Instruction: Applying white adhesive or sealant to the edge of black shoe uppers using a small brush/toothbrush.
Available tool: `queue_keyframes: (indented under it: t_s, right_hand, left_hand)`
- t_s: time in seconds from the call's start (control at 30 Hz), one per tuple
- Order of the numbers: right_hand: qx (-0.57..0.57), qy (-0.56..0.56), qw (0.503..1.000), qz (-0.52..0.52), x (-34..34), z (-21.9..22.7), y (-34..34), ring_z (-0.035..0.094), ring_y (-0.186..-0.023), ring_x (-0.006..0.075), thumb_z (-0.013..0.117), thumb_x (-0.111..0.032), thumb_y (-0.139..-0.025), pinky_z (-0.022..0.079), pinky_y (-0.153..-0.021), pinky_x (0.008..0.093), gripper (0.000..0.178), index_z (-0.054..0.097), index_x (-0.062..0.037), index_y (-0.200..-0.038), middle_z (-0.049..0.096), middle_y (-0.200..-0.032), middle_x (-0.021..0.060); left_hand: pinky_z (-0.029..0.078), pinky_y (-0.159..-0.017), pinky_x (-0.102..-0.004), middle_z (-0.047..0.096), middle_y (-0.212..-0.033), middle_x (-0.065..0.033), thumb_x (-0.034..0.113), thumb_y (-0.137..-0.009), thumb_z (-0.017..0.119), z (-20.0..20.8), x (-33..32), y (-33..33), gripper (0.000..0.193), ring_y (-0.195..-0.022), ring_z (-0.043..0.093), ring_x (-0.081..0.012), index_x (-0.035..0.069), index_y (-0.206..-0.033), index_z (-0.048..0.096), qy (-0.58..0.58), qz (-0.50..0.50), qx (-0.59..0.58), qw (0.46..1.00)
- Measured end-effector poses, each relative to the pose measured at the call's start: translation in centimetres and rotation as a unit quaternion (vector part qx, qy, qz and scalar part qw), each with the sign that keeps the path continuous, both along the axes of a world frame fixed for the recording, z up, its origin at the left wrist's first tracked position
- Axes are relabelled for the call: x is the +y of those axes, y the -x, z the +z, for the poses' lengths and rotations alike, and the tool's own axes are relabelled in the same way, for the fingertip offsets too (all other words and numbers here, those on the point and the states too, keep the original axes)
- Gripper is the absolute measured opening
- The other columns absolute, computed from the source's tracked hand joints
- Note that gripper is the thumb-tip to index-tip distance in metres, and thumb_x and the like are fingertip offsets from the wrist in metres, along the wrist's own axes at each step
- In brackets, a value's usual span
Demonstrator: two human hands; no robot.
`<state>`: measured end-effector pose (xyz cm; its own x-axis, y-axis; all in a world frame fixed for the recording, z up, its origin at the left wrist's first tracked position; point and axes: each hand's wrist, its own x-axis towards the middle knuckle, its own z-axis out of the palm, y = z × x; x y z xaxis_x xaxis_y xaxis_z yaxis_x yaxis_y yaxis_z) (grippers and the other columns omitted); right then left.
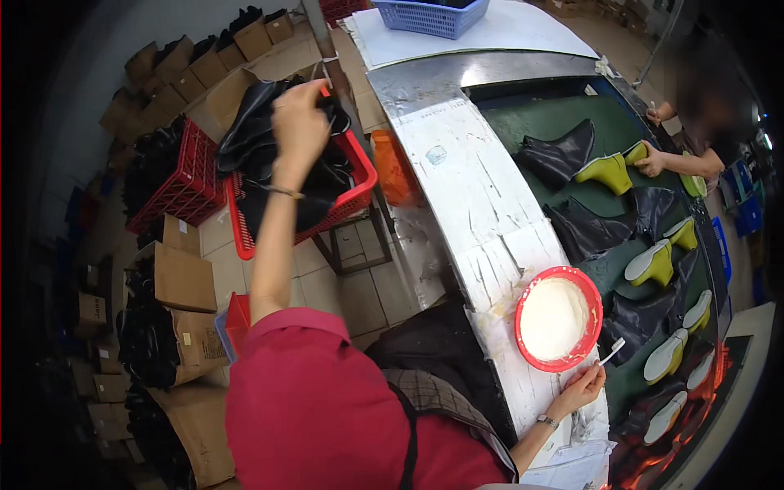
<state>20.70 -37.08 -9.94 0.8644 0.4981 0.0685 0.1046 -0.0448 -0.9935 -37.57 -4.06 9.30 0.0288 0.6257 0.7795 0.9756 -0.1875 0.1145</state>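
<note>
My left hand reaches out over a red plastic basket heaped with black leather boot uppers. Its fingers are curled around a black boot upper on the heap; the fingertips are hidden. Lower right, my right hand is closed on the handle of a small white toothbrush, bristle end pointing away to the right. Just beyond that hand, a red bowl of creamy white paste sits on the stained white ledge.
Beside the ledge, a dark green belt carries black boot uppers and lime-green soles. Across it, a co-worker's hand holds a green piece. A blue basket stands at the far end. Cardboard boxes and a red crate line the left.
</note>
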Motion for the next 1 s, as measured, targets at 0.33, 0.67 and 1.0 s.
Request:
queue_keyframes:
  t_s: [0.33,0.67,1.0]
  right_hand:
    - [-0.019,-0.033,0.999,0.029,0.0,-1.1,-0.8,0.036,-0.052,-0.0005,0.061,-0.028,-0.108,0.025,-0.043,0.0186,0.023,0.064,-0.0048,-0.109,0.048,-0.07,-0.0075]
    - [-0.044,-0.038,0.997,0.045,0.1,-2.2,-1.7,0.035,-0.051,-0.0008,0.06,-0.027,-0.108,0.024,-0.043,0.0189,0.023,0.067,-0.0054,-0.108,0.048,-0.069,-0.0087]
    - [-0.026,-0.051,0.997,0.044,0.2,-3.3,-2.6,0.034,-0.052,-0.0012,0.06,-0.024,-0.108,0.023,-0.043,0.0188,0.021,0.066,-0.0049,-0.11,0.05,-0.071,-0.0094]
  left_hand:
    - [0.054,-0.096,-0.0538,0.072,-0.118,-0.0235,0.019,-0.095,0.065,-1.7,-2.3,21.2,0.032,-0.112,0.067,-0.045,0.016,-0.126,0.072,0.232,0.217,0.006,0.948]
    - [0.054,-0.091,-0.0411,0.075,-0.112,-0.0206,0.033,-0.099,0.066,11.3,-6.2,22.3,0.043,-0.107,0.072,-0.0359,0.004,-0.13,0.068,0.104,0.105,-0.092,0.985]
    - [0.052,-0.095,-0.0367,0.075,-0.12,-0.0189,0.03,-0.101,0.065,13.7,-2.1,22.1,0.045,-0.11,0.072,-0.0268,-0.002,-0.133,0.064,0.045,-0.016,-0.203,0.978]
